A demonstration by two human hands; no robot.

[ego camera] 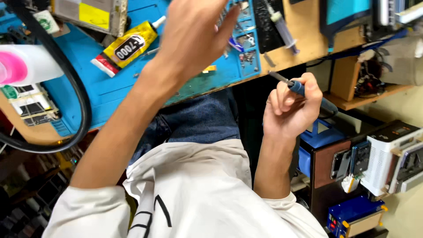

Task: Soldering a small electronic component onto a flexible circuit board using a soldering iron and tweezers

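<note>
The right hand (291, 103) is clamping its fingers on the light, stiff soldering iron (304, 91) by the grip; the left hand (194, 35) is hovering, fingers apart, above the blue mat (110, 83).

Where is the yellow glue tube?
In the head view, the yellow glue tube lies on the blue mat, upper left, beside the person's left hand.
</note>
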